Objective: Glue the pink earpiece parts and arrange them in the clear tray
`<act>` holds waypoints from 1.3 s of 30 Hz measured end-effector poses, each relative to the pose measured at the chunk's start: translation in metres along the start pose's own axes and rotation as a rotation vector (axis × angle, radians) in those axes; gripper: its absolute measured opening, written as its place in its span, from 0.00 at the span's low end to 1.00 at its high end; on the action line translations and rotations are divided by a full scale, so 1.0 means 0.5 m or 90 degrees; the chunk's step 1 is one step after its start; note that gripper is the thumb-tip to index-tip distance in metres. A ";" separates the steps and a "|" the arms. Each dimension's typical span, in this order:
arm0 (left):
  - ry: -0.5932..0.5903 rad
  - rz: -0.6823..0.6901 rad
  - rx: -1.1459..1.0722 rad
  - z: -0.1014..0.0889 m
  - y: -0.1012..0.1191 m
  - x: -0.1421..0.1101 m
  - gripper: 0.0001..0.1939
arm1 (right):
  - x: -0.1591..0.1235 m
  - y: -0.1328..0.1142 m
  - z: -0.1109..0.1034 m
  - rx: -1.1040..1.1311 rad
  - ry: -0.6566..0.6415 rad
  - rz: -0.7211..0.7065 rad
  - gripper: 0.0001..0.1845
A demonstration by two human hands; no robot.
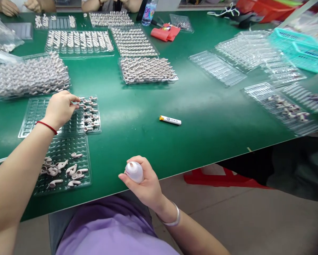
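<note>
My left hand reaches over a clear plastic tray, thumb and fingers pinched on a small earbud shell at the edge of the filled columns. Pale earbud shells stand in rows on that tray's right side. Nearer to me, a second clear tray carries several loose earbud shells, partly hidden by my left forearm. Close to the table's front edge, my right hand is wrapped round a small white squeeze bottle, its nozzle pointing up.
A white marker pen lies mid-table. Filled trays of shells line the back and left. To the right are clear trays and turquoise baskets. A bottle stands near other people's hands across the table.
</note>
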State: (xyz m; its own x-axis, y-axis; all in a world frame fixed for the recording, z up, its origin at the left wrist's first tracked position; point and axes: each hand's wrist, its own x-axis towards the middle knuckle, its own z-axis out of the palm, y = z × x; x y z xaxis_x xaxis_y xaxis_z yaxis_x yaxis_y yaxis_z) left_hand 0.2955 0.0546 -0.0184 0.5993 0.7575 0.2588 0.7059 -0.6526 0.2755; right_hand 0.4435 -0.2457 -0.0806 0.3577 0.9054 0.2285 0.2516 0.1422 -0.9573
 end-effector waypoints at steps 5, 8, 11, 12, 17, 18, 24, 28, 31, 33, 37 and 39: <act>-0.003 -0.002 -0.030 -0.050 0.022 -0.064 0.11 | 0.001 -0.002 -0.001 0.001 -0.007 -0.006 0.15; -0.123 0.022 -0.073 -0.075 0.044 -0.123 0.13 | 0.003 -0.005 0.000 0.001 -0.002 -0.006 0.14; -0.258 0.034 -0.104 -0.086 0.062 -0.181 0.15 | 0.003 -0.006 0.001 -0.003 0.002 -0.004 0.13; -0.279 0.035 -0.096 -0.086 0.065 -0.196 0.16 | 0.003 -0.006 0.002 -0.003 0.001 -0.005 0.14; -0.300 0.026 -0.072 -0.073 0.057 -0.227 0.13 | 0.002 -0.002 0.002 -0.008 0.000 -0.001 0.14; -0.299 0.026 -0.080 -0.071 0.054 -0.226 0.13 | 0.002 -0.002 0.001 -0.006 -0.004 0.012 0.14; -0.166 0.030 -0.120 -0.087 0.069 -0.269 0.12 | 0.002 -0.009 -0.012 -0.027 -0.081 0.051 0.22; -0.057 -0.047 -0.209 -0.100 0.112 -0.367 0.10 | -0.014 -0.018 -0.002 -0.012 -0.136 0.009 0.26; -0.110 -0.206 -0.345 -0.095 0.142 -0.445 0.11 | -0.030 -0.026 0.015 -0.007 -0.161 -0.062 0.27; -0.164 -0.343 -0.461 -0.087 0.155 -0.486 0.14 | -0.038 -0.032 0.025 -0.009 -0.179 -0.105 0.25; -0.182 -0.513 -0.588 -0.070 0.165 -0.530 0.18 | -0.044 -0.038 0.038 -0.028 -0.200 -0.147 0.25; -0.172 -0.536 -0.604 -0.065 0.168 -0.538 0.17 | -0.046 -0.038 0.039 -0.043 -0.201 -0.164 0.25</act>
State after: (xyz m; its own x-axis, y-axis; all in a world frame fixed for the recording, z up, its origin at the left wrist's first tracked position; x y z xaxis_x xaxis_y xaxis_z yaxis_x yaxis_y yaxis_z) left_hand 0.1813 -0.2045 -0.0347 0.2396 0.8455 -0.4773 0.4258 0.3503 0.8343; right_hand 0.4131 -0.2613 -0.0712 -0.0148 0.9234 0.3835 0.3593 0.3628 -0.8598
